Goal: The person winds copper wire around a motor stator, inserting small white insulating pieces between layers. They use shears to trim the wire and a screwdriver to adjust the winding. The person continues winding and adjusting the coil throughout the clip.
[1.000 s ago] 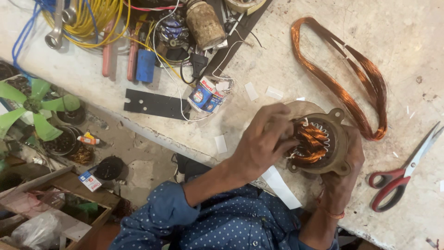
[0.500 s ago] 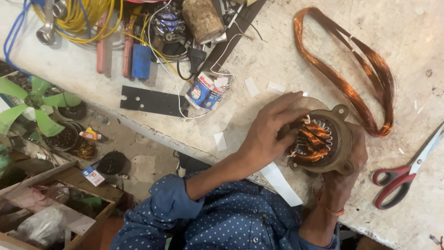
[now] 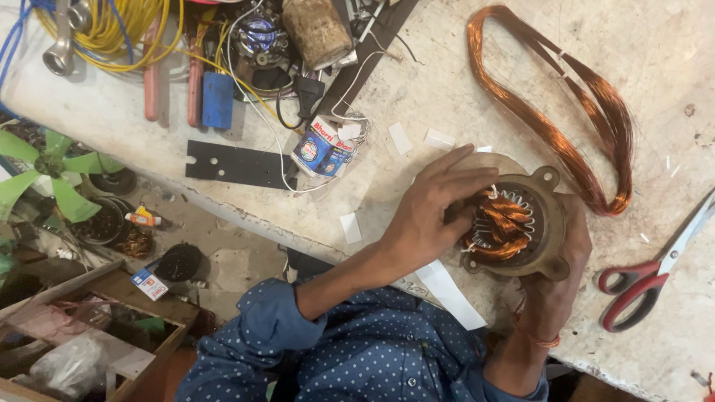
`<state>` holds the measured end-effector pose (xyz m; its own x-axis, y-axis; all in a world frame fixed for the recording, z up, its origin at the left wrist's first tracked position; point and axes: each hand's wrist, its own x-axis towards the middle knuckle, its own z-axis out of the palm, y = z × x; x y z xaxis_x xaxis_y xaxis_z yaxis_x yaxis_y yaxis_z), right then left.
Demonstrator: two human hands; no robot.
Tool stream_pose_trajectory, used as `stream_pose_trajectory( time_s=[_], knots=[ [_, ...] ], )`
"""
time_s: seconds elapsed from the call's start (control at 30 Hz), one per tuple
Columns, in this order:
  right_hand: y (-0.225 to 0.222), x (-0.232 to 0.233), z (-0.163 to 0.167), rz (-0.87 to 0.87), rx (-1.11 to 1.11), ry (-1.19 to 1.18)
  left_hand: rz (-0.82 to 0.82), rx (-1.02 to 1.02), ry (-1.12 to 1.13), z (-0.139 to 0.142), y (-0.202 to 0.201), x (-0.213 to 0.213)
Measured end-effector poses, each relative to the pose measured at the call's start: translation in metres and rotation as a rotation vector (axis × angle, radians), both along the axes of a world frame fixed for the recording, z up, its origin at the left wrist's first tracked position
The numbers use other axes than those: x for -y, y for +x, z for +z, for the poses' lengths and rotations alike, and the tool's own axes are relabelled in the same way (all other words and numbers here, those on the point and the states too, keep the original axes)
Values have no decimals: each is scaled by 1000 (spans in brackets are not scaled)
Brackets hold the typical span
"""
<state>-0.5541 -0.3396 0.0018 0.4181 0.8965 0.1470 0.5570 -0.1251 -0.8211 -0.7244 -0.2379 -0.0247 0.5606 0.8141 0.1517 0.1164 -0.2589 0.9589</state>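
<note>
1. Head view, main action: stator [image 3: 521,223] of a small motor sits at the near edge of the counter [image 3: 417,97], round metal housing with copper windings packed in the middle. Left hand [image 3: 439,205] lies over its left side, fingers [image 3: 465,179] curled down onto the copper and pressing or tucking the wire into the slots. Right hand [image 3: 562,260] cups the housing from the right and underneath, fingers clenched around the rim to keep it steady.

2. Head view, step in hand: looks to me like the seating stage of the winding, with the coils in the core and being pushed home and tidied.

3. Head view, next move: my guess is it calls for small, firm pushes with the left fingertips while the right hand turns the housing a bit at a time. Thin enamelled wire, so nothing sharp or rough.

4. Head view, around it: a big loose hank of copper wire [image 3: 566,112] lies just beyond the stator, apart from it. Red-handled scissors [image 3: 648,275] sit to the right. White paper slips [image 3: 400,138] are scattered near the left hand, and a small roll of tape [image 3: 322,149] further left.
</note>
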Motion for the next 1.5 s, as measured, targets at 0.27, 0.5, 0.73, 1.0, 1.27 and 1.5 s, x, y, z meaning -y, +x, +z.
stream_pose_trajectory(
  time_s=[0.27,0.5,0.73,1.0,1.27,1.5],
  knots=[
    [-2,4,3,57,152,8,11,30,26,3,-3,5],
    [3,7,-6,-8,-79,-38,16,21,37,2,0,5],
    [11,26,1,130,34,44,2,-6,79,9,-1,11],
    [40,60,11,-237,155,-96,-30,-41,106,13,-1,19],
    [54,72,11,-265,324,-278,-65,-58,75,21,0,25],
    [62,83,9,-166,434,-229,-74,-36,68,25,1,32]
  ],
)
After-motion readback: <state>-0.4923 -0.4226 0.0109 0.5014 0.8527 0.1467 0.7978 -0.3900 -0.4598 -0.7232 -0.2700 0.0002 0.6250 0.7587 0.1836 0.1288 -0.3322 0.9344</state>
